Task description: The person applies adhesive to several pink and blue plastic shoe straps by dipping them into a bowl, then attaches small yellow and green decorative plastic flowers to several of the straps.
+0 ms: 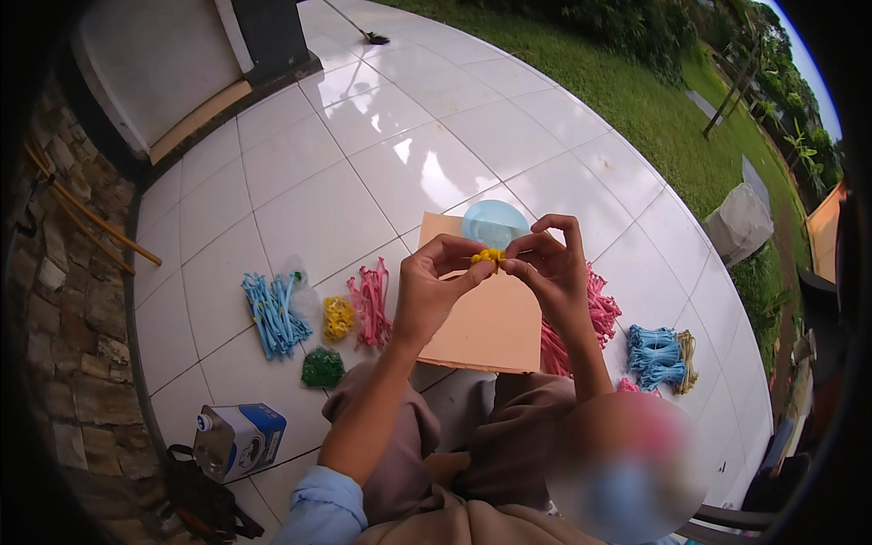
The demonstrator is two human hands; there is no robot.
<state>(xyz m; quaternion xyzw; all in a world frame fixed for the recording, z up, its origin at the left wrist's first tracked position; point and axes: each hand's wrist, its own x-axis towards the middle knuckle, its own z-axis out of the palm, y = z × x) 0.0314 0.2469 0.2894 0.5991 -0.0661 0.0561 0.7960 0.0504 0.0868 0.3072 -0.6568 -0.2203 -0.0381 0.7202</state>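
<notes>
Both hands meet over the tan cardboard sheet, left hand and right hand with fingers pinched on the small yellow band cluster between them, pale blue balloon just beyond.

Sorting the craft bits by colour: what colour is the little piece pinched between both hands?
Yellow: the small piece between the left hand and right hand, in the head view.
</notes>
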